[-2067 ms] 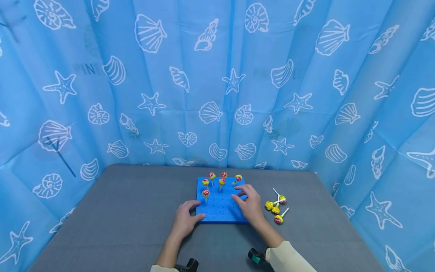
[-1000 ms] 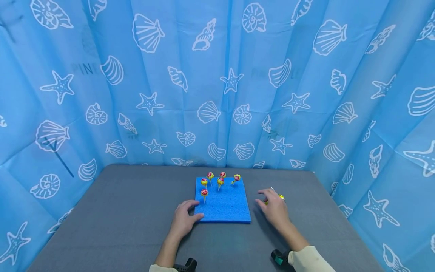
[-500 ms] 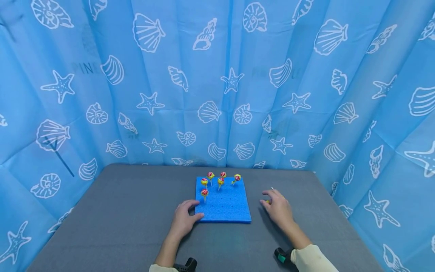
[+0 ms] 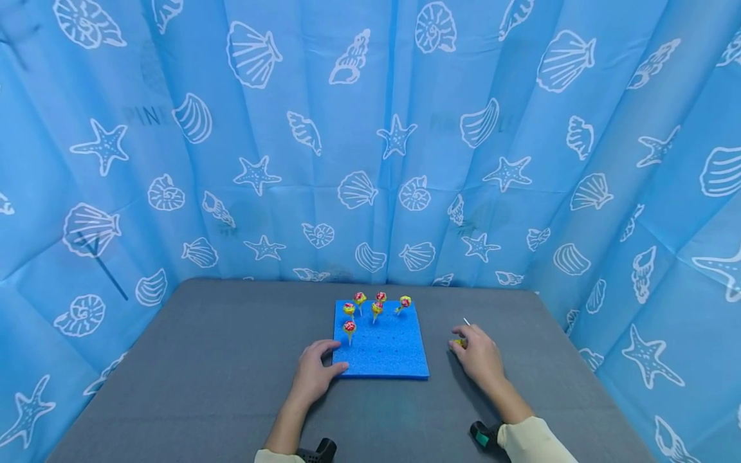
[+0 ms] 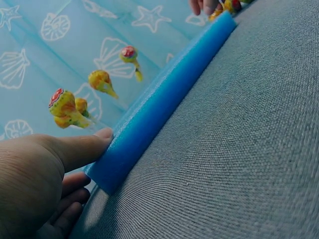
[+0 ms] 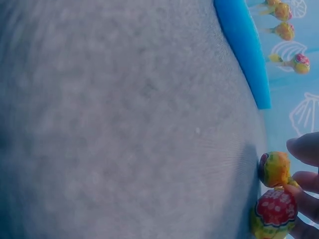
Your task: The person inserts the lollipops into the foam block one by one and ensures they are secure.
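Note:
In the head view a blue foam board (image 4: 386,350) lies on the table with several yellow-and-red lollipops (image 4: 377,309) standing in its back and left parts. My left hand (image 4: 313,372) rests on the board's left side. Its extended thumb (image 5: 82,149) touches the near corner in the left wrist view. My right hand (image 4: 482,357) is beyond the board's right edge, over loose lollipops (image 4: 459,343) that it mostly covers. In the right wrist view a fingertip seems to touch the neck of a yellow lollipop (image 6: 275,169); the thumb stands apart. Another lollipop (image 6: 274,211) lies beside it.
The grey cloth-covered table (image 4: 231,373) extends to both sides of the board. Behind it hangs a blue curtain (image 4: 370,141) with white shells and starfish. A white lollipop stick (image 4: 466,321) pokes up past the right hand. Small holes (image 4: 379,351) dot the board.
My right hand has moved from above the board to the loose lollipops on the right, and its fingers have drawn in closer to them. My left hand stays at the board.

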